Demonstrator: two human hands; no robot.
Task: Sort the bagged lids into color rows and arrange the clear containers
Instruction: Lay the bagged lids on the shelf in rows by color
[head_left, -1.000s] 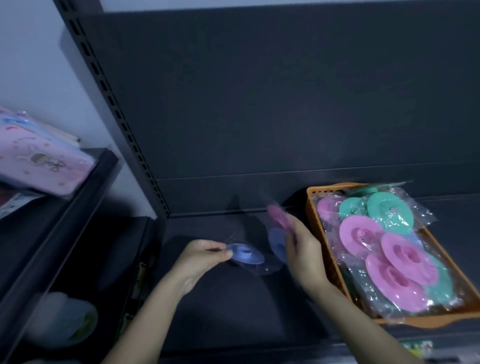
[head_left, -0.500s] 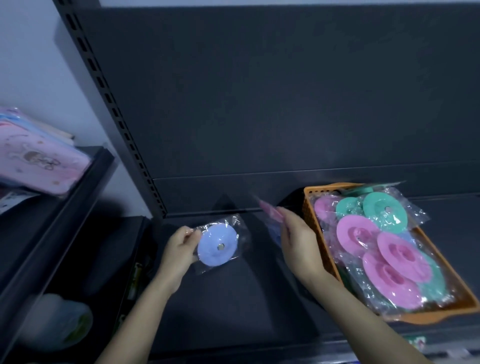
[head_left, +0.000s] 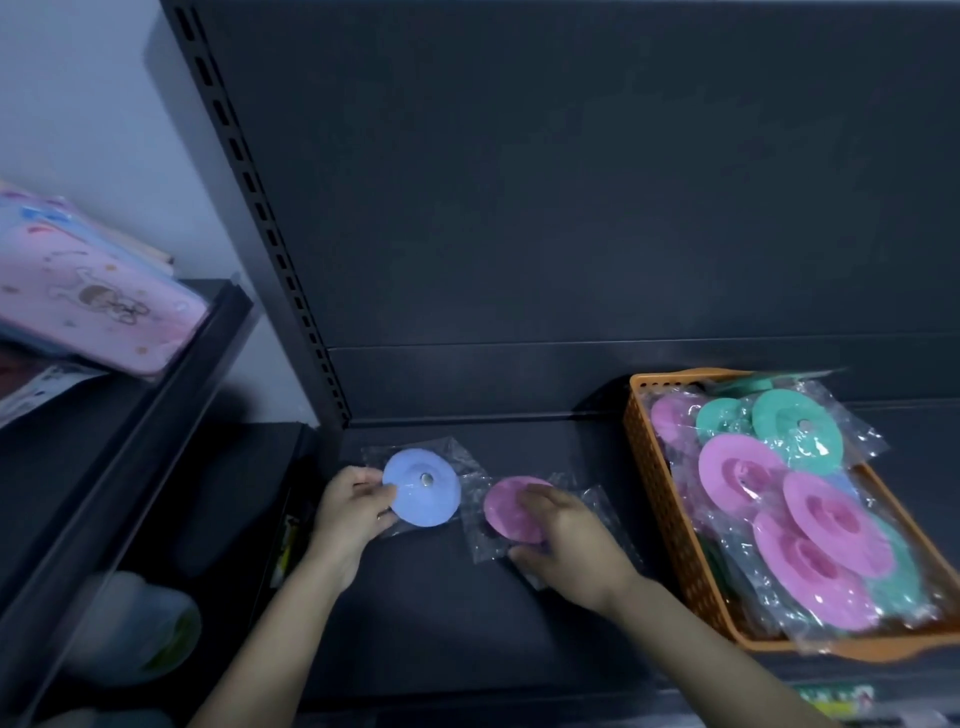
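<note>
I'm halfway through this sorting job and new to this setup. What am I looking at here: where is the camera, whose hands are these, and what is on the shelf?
There is no machine here: a person works with two bare hands. The camera sits on that person's head and looks forward and down, so both arms reach in from the bottom edge. The dark surface is a shelf. The left hand grips a blue lid, sealed in a clear bag, by its edge. The right hand holds a pink lid, also bagged, right beside the blue one; their bags seem to overlap a little. Both lids are on or just above the shelf; I cannot tell which. To the right stands an orange basket heaped with more bagged lids, pink ones and green ones.
</note>
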